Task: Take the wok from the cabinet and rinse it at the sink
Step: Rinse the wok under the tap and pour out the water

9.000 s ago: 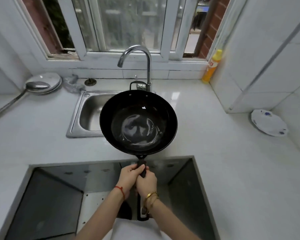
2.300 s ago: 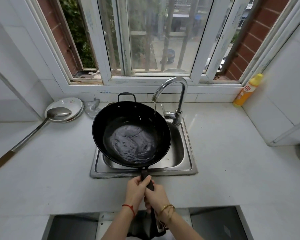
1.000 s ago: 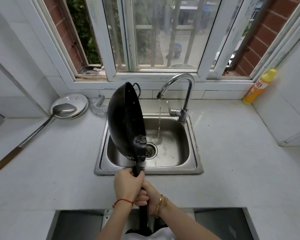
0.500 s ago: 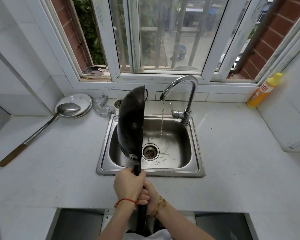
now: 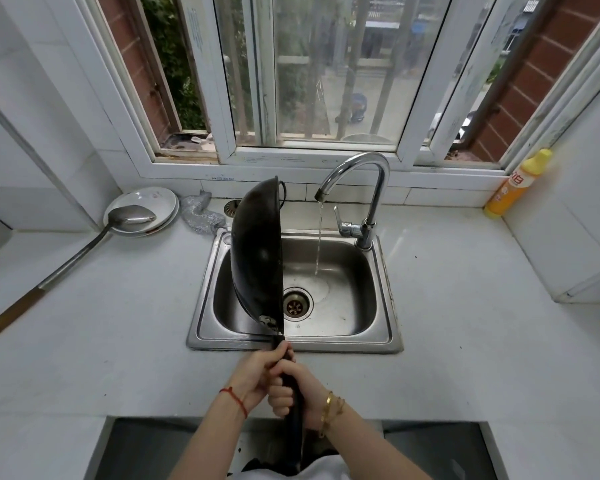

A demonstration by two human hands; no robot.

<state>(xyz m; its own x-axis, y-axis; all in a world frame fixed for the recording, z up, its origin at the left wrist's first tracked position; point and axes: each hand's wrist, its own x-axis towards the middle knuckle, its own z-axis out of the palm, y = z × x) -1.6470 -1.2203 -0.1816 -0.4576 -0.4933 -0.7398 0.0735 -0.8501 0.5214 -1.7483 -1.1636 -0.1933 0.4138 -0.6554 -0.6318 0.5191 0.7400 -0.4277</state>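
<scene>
Tipped further since the frame half a second ago, the wok (image 5: 257,258) now stands fully on edge, its rim a near-straight vertical line and only its dark outer belly showing; nine seconds ago it was held level over the counter, bowl upward. Both hands grip the long black handle (image 5: 293,407) at the near edge of the counter (image 5: 465,341); the left hand (image 5: 257,372) is wrapped round it nearer the pan, fingers curled tight over the top; the right hand (image 5: 297,389) closes round it just behind, knuckles touching the left hand's fingers, so the two fists sit stacked along the shaft. A red string circles the left wrist; gold bracelets sit on the right wrist. Straight ahead of the grip the wok hangs over the left half of the steel sink (image 5: 381,341), its lower edge above the basin floor; whether it touches the steel cannot be told. Just right of the rim lies the drain (image 5: 296,304); farther right and beyond, a thin stream of water (image 5: 319,244) falls from the curved tap (image 5: 364,188) onto the basin floor, clear of the wok. Away to the left of the grip a long ladle (image 5: 77,254) lies on the counter with its bowl resting in a white plate (image 5: 146,209); a crumpled clear bag (image 5: 201,216) sits between the plate and the sink. Far off to the right a yellow bottle (image 5: 516,183) stands against the wall tiles.
</scene>
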